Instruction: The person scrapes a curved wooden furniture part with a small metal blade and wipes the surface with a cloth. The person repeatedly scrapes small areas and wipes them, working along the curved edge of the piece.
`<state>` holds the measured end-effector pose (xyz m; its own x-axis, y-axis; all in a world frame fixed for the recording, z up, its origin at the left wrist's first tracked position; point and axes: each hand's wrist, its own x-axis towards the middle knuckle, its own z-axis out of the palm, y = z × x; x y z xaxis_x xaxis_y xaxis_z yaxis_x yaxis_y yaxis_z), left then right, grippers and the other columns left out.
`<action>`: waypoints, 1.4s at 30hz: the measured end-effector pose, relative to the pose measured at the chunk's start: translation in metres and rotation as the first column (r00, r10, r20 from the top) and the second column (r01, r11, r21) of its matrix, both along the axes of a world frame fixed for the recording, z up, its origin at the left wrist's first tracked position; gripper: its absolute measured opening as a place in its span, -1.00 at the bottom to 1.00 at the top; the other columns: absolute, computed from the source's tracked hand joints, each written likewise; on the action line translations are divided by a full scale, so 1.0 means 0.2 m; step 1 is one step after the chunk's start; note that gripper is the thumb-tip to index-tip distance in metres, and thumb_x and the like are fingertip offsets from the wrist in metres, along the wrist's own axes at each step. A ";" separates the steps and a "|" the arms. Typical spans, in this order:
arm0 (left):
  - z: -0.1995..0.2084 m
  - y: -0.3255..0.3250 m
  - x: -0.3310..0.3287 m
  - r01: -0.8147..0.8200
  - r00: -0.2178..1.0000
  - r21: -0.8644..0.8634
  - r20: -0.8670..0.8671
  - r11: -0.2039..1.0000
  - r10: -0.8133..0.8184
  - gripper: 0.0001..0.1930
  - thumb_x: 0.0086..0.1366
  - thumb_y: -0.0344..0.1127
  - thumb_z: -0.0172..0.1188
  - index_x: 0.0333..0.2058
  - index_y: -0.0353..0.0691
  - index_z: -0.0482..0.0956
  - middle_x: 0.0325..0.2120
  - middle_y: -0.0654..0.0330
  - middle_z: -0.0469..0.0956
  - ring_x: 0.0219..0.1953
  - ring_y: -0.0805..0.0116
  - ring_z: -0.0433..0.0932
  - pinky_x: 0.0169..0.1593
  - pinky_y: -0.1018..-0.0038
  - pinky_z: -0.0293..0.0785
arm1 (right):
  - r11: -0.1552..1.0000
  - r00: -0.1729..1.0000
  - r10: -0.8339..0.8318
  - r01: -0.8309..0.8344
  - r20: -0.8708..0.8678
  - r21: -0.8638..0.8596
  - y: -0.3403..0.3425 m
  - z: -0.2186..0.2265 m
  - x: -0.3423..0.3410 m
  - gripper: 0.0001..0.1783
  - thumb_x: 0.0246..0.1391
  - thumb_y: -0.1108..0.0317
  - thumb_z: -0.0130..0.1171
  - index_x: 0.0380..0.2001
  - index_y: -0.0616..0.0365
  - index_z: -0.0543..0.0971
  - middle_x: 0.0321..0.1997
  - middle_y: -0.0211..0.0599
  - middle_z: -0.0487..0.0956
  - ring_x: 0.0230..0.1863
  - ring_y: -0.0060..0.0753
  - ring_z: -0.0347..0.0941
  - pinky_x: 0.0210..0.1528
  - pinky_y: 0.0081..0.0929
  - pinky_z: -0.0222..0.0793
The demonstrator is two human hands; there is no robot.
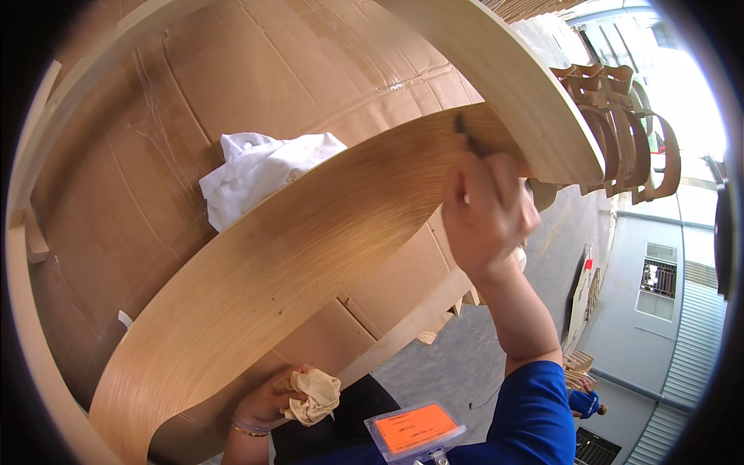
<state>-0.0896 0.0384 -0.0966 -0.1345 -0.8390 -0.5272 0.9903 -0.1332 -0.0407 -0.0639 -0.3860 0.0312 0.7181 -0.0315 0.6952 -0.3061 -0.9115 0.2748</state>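
A long curved wooden panel (310,232) with visible grain sweeps across the cardboard-covered work surface. My right hand (487,213) is closed at its far right end, gripping a small dark tool (460,124). The tool is blurred and partly hidden by the fingers, and its tip is at the panel's inner face. Below the panel's near edge, my left hand (267,399) clasps a crumpled cream cloth (312,397). Specks of dust lie on the panel's lower middle.
A white cloth (263,170) lies bunched behind the panel. A broad pale wooden band (527,85) arches over the right end. Curved wooden frames (620,132) stand stacked beyond it. Brown cardboard (310,62) covers the surface. Far right, a person in blue (585,403) is near other wood pieces.
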 end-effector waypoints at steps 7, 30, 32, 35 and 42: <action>0.00 -0.01 0.01 0.022 1.000 -0.033 0.005 0.999 -0.022 -0.46 0.37 -0.56 0.33 0.29 -0.34 0.43 0.13 0.07 0.62 0.17 0.26 0.66 0.24 0.31 0.61 | 0.996 0.999 -0.047 0.047 0.002 -0.081 0.03 -0.01 0.03 -0.76 0.01 0.53 0.44 -0.20 0.08 0.79 -0.41 -0.43 0.45 -0.64 -0.43 0.36 -0.61 -0.45 0.29; 0.01 -0.02 0.01 0.055 0.987 -0.059 0.153 0.997 -0.046 -0.43 0.45 -0.38 0.39 0.36 -0.30 0.43 0.12 0.23 0.61 0.16 0.43 0.61 0.24 0.41 0.56 | 0.705 0.971 0.210 -0.069 -0.115 0.706 0.19 -0.14 0.09 -0.81 0.05 0.55 0.48 -0.22 0.17 0.80 -0.48 -0.43 0.52 -0.56 -0.55 0.46 -0.52 -0.54 0.36; -0.04 -0.03 -0.01 0.058 0.987 -0.091 0.154 0.994 -0.044 -0.42 0.46 -0.35 0.39 0.38 -0.28 0.42 0.15 0.22 0.61 0.16 0.42 0.62 0.25 0.40 0.56 | 0.205 0.966 0.257 -0.030 -0.024 0.978 0.27 -0.13 0.06 -0.87 0.11 0.55 0.49 -0.24 0.23 0.80 -0.47 -0.47 0.59 -0.52 -0.66 0.48 -0.48 -0.62 0.33; -0.08 -0.05 -0.03 0.029 0.994 -0.076 0.108 0.997 -0.021 -0.38 0.47 -0.25 0.39 0.40 -0.27 0.40 0.19 0.15 0.61 0.18 0.32 0.64 0.25 0.32 0.59 | -0.492 0.986 0.165 0.053 0.033 0.869 0.41 -0.06 -0.02 -0.93 0.22 0.51 0.48 -0.24 0.26 0.78 -0.35 -0.44 0.72 -0.44 -0.69 0.52 -0.40 -0.65 0.38; 0.10 -0.18 0.08 -0.054 0.992 -0.350 0.088 0.935 0.090 -0.25 0.48 0.15 0.32 0.42 -0.24 0.37 0.23 -0.03 0.58 0.24 -0.01 0.63 0.17 0.11 0.69 | -0.740 0.999 -0.035 -0.031 0.008 0.672 0.76 0.20 -0.29 -0.87 0.29 0.40 0.47 -0.18 0.22 0.74 -0.29 -0.51 0.71 -0.28 -0.73 0.54 -0.22 -0.69 0.38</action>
